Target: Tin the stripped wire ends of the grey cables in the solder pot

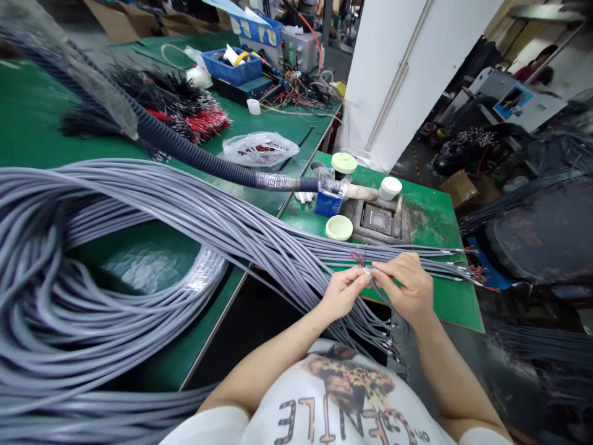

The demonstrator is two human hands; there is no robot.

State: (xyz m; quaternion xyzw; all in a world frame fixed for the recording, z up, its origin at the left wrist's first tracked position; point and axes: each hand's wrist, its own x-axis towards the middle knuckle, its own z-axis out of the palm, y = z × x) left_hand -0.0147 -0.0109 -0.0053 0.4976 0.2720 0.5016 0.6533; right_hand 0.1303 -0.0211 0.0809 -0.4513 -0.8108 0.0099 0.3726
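Between my two hands is the stripped end of a grey cable [382, 295], its thin red and dark wires [358, 257] fanned out and pointing up. My left hand [346, 292] pinches this end near a small white band. Close beside it, my right hand [406, 285] is closed on the same cable just below the wires. Many more grey cables [278, 241] run under and past my hands. Some of their stripped ends [477, 272] lie to the right on the green bench, and others hang in front of my body.
A large coil of grey cable [139, 309] covers the left table. Beyond my hands sit a metal pot [380, 219], pale green lids [339, 228], a white jar [390, 188] and a blue box [328, 203]. A ribbed hose [199, 154] crosses overhead. Behind stands a white pillar [380, 68].
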